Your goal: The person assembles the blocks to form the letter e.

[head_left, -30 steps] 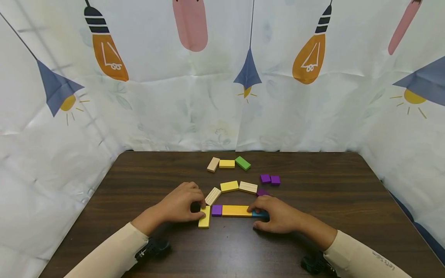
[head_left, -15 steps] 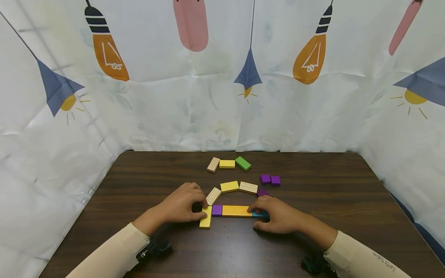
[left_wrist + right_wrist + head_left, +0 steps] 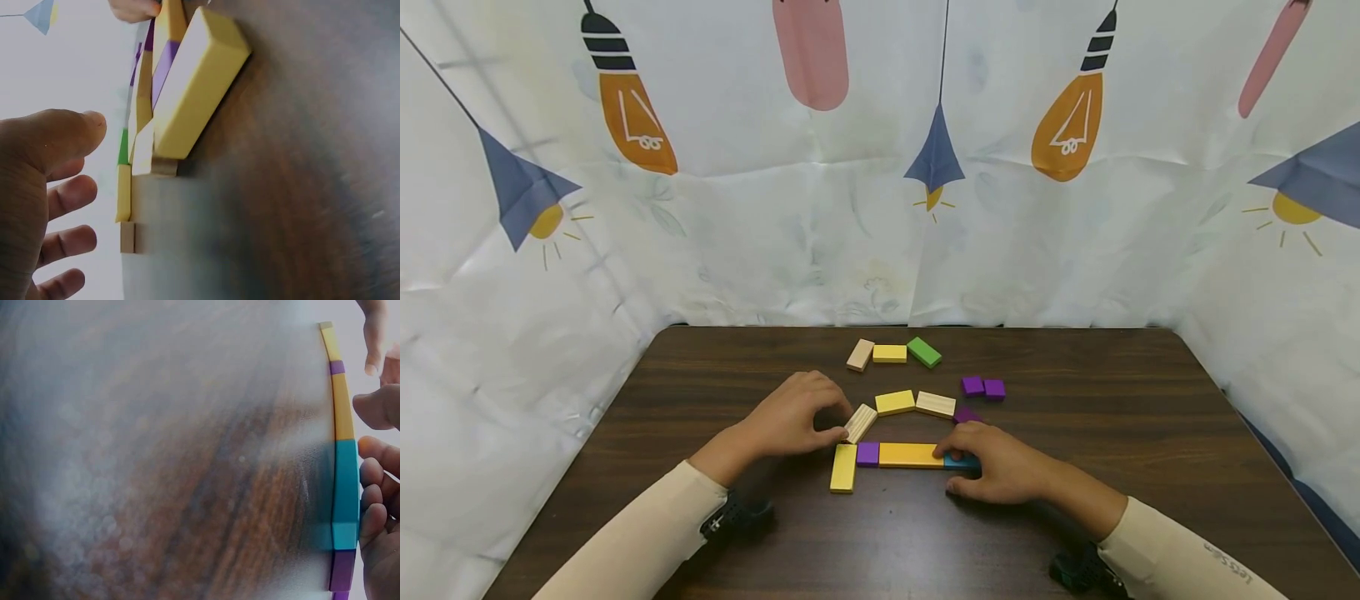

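Note:
My left hand [image 3: 793, 417] is just left of a plain wooden block [image 3: 861, 423] in the head view. In the left wrist view the left fingers are spread apart, holding nothing. A light yellow block [image 3: 843, 468] lies below that hand, beside a purple block [image 3: 868, 454]. An orange block [image 3: 910, 456] and a blue block [image 3: 962, 462] continue the row rightward. My right hand [image 3: 1000, 467] hovers over or rests by the blue block, its fingers loosely bent; the index fingertip is at the orange block's right end. Whether it touches cannot be told. The right hand partly hides the blue block.
A yellow block [image 3: 895, 403], a wooden block [image 3: 936, 405] and a purple block [image 3: 966, 415] form an arc behind the row. Two purple blocks [image 3: 983, 388] lie further right. At the back are tan [image 3: 861, 355], yellow [image 3: 890, 354] and green [image 3: 924, 352] blocks on the brown table [image 3: 1075, 375].
The light yellow block has shifted slightly right, against the row's end. My left hand has let go of it and moved up and away. The right hand has stayed put.

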